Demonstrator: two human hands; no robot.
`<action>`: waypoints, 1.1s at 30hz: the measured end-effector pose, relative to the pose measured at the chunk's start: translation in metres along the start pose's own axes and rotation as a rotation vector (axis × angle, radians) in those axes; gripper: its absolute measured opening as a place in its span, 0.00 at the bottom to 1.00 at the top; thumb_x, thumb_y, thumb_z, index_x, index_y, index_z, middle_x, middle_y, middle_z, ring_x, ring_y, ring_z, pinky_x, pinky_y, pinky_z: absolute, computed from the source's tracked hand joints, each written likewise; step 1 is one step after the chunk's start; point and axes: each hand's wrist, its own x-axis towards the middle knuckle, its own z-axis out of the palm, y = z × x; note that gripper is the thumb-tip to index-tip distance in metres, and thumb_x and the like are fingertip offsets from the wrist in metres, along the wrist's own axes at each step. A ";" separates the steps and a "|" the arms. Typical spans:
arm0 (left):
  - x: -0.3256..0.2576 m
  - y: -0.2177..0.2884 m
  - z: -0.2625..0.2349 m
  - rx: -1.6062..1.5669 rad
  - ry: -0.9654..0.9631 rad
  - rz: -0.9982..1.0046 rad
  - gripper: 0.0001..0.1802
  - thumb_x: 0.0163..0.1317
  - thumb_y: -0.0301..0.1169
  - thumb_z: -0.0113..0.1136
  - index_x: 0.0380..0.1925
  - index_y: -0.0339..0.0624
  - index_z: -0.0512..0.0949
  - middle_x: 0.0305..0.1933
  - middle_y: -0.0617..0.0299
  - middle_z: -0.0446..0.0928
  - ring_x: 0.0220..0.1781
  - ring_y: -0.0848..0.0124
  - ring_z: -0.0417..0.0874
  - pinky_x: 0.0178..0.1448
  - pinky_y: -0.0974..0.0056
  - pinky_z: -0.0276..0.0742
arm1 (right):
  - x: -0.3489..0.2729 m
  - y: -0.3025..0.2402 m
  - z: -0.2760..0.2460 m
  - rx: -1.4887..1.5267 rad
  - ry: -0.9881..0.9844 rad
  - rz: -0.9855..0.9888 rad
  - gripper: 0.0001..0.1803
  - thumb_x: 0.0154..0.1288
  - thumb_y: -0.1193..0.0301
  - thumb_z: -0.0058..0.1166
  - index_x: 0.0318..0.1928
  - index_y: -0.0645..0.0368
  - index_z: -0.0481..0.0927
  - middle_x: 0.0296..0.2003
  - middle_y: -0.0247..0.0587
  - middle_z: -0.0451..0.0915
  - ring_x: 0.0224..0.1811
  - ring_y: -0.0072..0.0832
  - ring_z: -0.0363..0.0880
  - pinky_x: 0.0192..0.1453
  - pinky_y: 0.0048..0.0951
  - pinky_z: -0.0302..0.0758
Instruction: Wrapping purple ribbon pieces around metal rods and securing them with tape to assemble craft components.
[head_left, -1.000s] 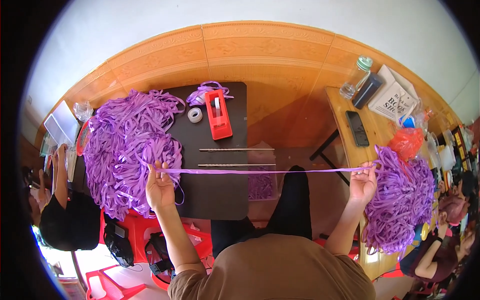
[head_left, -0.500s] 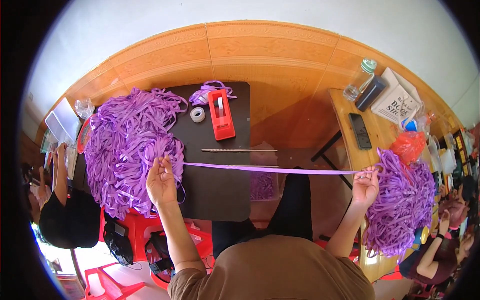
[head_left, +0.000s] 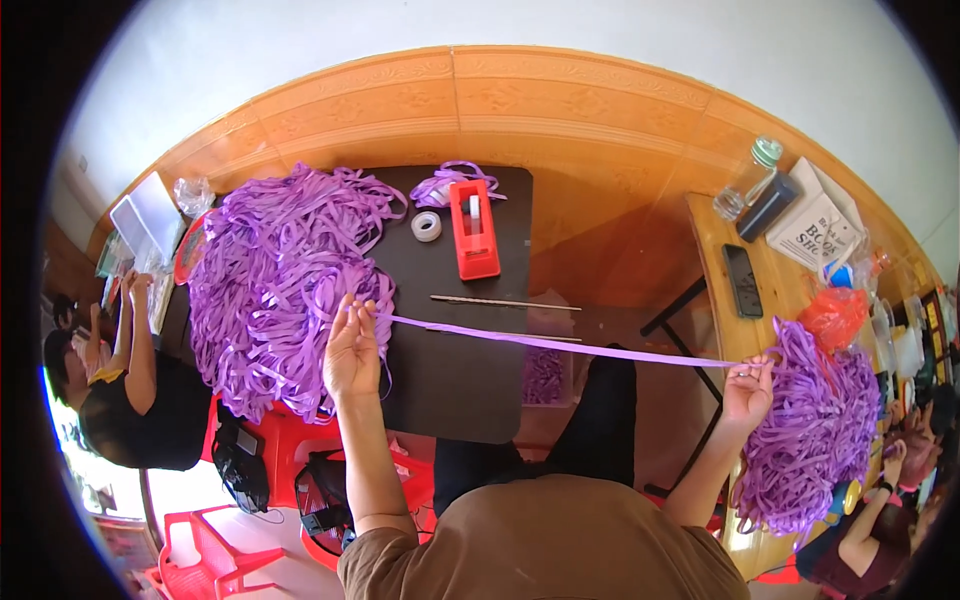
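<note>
A purple ribbon [head_left: 560, 343] is stretched across the gap between two tables. My left hand [head_left: 353, 350] pinches its one end in front of a large heap of purple ribbons [head_left: 280, 270] on the dark table. At the other end, my right hand [head_left: 748, 390] has closed fingers on the ribbon, beside a second purple ribbon pile [head_left: 815, 440] on the wooden table. Under the stretched ribbon, two thin rods [head_left: 505, 301] jut past the dark table's right edge.
On the dark table [head_left: 440, 390] stand a red tape dispenser [head_left: 474, 230] and a tape roll [head_left: 426, 227]. The wooden table holds a phone [head_left: 742, 281], a bottle [head_left: 750, 178], a paper bag [head_left: 815, 215] and a red plastic bag [head_left: 835, 318]. Other people sit at both sides.
The view has turned slightly, so the tables sit farther right in the picture. Both hands keep the ribbon stretched; its right end now hangs a little lower.
</note>
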 end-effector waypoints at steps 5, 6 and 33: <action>-0.008 -0.005 0.013 0.119 0.041 0.003 0.12 0.64 0.22 0.55 0.48 0.36 0.74 0.40 0.56 0.79 0.40 0.67 0.82 0.33 0.75 0.75 | 0.000 -0.006 -0.011 -0.022 0.030 -0.006 0.10 0.72 0.67 0.46 0.43 0.62 0.74 0.36 0.36 0.77 0.40 0.25 0.74 0.45 0.28 0.71; -0.011 -0.006 0.018 0.162 0.066 0.026 0.10 0.64 0.23 0.56 0.45 0.39 0.77 0.39 0.59 0.80 0.37 0.69 0.82 0.32 0.75 0.74 | -0.001 -0.007 -0.011 -0.028 0.063 -0.020 0.10 0.72 0.67 0.46 0.43 0.62 0.74 0.36 0.36 0.77 0.40 0.24 0.74 0.45 0.28 0.71; -0.018 -0.011 0.029 -0.050 -0.440 -0.020 0.08 0.66 0.32 0.56 0.40 0.40 0.75 0.31 0.61 0.69 0.30 0.69 0.72 0.19 0.76 0.64 | 0.002 -0.008 -0.035 0.009 0.058 -0.009 0.10 0.70 0.67 0.49 0.42 0.62 0.76 0.36 0.36 0.78 0.39 0.26 0.75 0.43 0.28 0.71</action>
